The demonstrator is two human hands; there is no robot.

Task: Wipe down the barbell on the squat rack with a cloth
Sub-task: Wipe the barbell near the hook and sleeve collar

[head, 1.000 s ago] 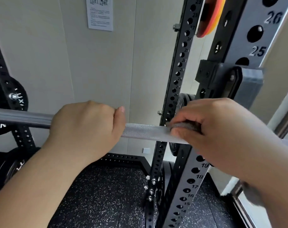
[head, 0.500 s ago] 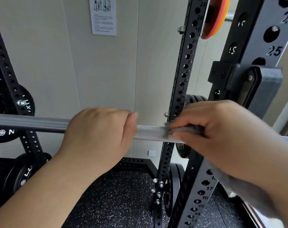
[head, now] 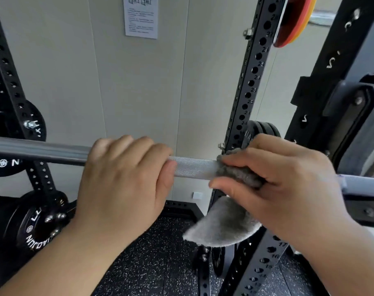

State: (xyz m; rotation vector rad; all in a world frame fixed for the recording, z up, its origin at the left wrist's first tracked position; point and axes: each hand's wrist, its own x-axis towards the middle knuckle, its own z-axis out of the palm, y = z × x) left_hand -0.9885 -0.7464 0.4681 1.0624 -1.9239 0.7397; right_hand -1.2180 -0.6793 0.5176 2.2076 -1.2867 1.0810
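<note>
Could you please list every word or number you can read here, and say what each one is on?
"22", "21": hole numbers on the rear rack upright; the others there are blurred.
"17", "16", "15": hole numbers on the front rack upright.
"XIA": black plate behind the rear upright.
"N": black plate at left; the rest is hidden.
Lower left plate: lettering upside down, unreadable.
Wall notice: too small to read.
</note>
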